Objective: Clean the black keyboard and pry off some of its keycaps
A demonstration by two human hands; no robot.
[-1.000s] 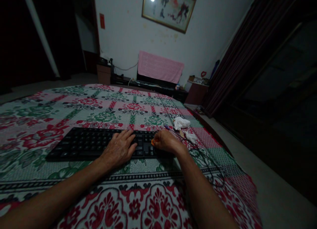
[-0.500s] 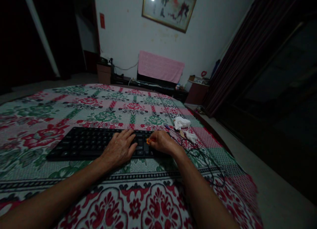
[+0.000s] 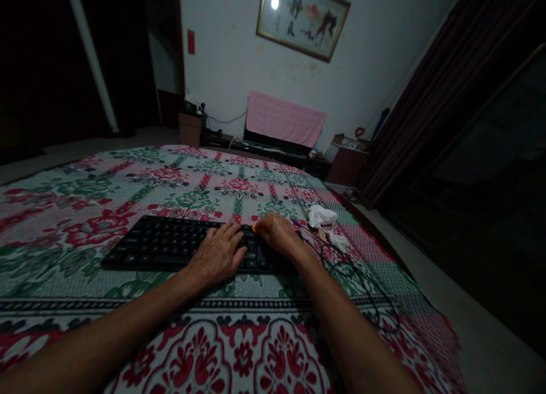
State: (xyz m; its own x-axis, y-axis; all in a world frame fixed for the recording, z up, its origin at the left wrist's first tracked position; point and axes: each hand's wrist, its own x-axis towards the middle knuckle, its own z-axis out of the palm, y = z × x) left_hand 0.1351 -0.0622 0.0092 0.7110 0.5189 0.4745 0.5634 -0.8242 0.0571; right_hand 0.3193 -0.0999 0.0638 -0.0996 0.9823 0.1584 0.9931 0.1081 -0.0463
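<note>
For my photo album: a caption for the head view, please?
Left hand flat on a black keyboard on a floral bedspread; right hand pinches a small orange object over its right end.

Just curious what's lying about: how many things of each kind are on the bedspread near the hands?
black keyboard: 1
white crumpled tissues: 2
black cable: 1
small orange item at the right hand fingertips: 1
Total: 5
</note>
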